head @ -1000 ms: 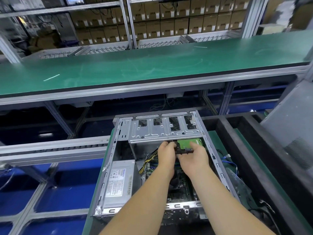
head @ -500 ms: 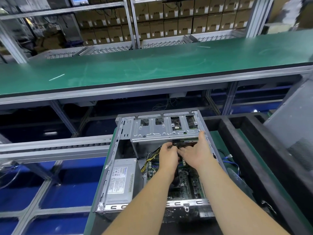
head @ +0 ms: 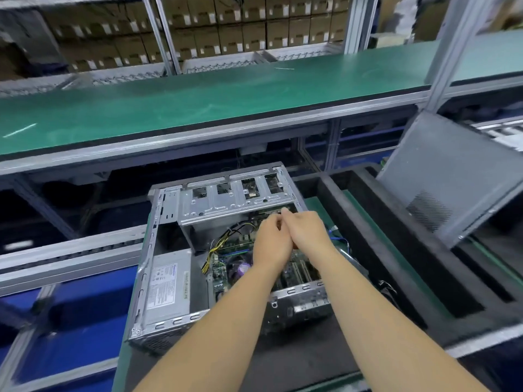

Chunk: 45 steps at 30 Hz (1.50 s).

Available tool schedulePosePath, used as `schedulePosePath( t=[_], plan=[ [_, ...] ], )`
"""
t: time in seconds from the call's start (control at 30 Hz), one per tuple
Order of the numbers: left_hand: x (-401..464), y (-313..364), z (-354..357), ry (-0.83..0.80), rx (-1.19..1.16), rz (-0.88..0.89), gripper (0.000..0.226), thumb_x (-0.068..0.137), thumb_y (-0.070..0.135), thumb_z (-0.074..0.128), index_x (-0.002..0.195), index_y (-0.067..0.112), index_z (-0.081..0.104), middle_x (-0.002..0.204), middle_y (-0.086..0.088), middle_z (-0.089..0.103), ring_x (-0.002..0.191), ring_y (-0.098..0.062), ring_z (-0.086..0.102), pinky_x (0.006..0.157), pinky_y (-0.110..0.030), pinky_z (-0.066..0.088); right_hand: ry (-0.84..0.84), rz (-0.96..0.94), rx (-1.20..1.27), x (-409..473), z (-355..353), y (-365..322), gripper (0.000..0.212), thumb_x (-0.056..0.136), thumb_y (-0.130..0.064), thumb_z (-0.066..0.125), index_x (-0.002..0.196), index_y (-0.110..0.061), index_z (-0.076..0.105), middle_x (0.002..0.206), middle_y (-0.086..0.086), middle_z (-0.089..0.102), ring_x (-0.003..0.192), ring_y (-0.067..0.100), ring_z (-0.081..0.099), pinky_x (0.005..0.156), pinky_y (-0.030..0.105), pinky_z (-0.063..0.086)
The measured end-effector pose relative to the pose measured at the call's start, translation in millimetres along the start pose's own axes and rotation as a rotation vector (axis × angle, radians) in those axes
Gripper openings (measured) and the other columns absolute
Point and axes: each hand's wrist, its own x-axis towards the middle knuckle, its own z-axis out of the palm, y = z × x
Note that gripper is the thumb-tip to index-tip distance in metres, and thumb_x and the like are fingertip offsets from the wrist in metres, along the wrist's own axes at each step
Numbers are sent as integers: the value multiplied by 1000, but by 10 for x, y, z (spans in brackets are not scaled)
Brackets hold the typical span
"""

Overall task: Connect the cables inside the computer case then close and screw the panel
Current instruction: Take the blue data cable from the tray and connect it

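Computer case point(head: 169, 267) lies open, both hands inside among cables point(head: 218, 247); fingers' grip unclear.

Green bench point(head: 198, 108), alu shelving point(head: 162, 35) w/ cartons point(head: 220, 38)

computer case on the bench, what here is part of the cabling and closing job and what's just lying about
In the job:
- computer case, open
- yellow and black cables
- side panel, leaning to the right
- hands: left, right, inside under the drive cage

Lying about:
- green conveyor belt
- cardboard boxes
- black foam tray
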Motion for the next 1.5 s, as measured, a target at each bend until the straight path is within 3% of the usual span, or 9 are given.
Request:
schedulePosePath(
  t=[0.13,0.27,0.37,0.5,0.7,0.83,1.1,1.33,1.5],
  plan=[
    [50,273,251,17,153,136,22,93,34,46,105,27,62,108,3,64,98,-18,60,84,-45,54,214,-222,-57,83,-350,179,46,103,-32,49,62,-15,62,61,-4,63,62,8,58,52,19,37],
    [170,483,614,1,507,125,46,92,32,47,137,22,46,140,-8,43,127,-32,38,100,-45,41,365,-79,-56,425,-665,668,23,99,-19,50,97,-9,70,92,5,71,92,28,64,64,27,39],
    [198,507,839,10,655,56,52,92,32,49,141,21,38,148,-10,28,129,-36,29,102,-48,38,216,139,-251,705,-785,1214,36,95,-7,51,130,-5,61,123,19,65,110,37,61,79,32,45],
    [242,415,971,72,874,93,54,88,35,53,136,21,33,151,-12,19,128,-39,29,98,-47,36,15,190,-548,1133,-775,1667,21,92,-2,51,110,0,60,117,20,62,105,41,61,85,40,53],
    [261,350,932,143,755,130,47,85,29,50,129,18,40,148,-7,28,120,-34,34,89,-43,42,-234,190,-799,1662,-583,1861,30,93,-4,52,122,-2,59,122,17,63,109,38,63,86,40,53],
    [246,343,955,147,841,158,47,82,31,51,126,18,39,145,-9,28,116,-35,35,82,-43,46,-319,250,-811,1858,-488,1909,38,96,-6,53,134,-7,57,127,16,62,114,37,61,90,40,53],
    [230,381,970,149,863,157,43,81,28,51,121,18,39,138,-8,30,105,-31,35,79,-38,40,-205,195,-832,1815,-453,1972,31,94,0,49,121,-9,63,98,9,58,88,32,58,73,38,50],
    [241,361,961,158,816,163,41,81,29,50,120,18,39,135,-7,32,105,-31,36,77,-37,39,33,188,-703,1650,-613,1621,22,91,-7,63,112,-4,63,117,17,62,102,38,64,84,42,56],
    [223,379,946,139,767,152,42,83,28,50,123,17,40,140,-7,31,109,-32,35,77,-37,38,235,100,-497,1508,-1003,1383,5,91,-8,59,94,-4,61,104,18,62,87,38,61,68,37,48]
  ],
)
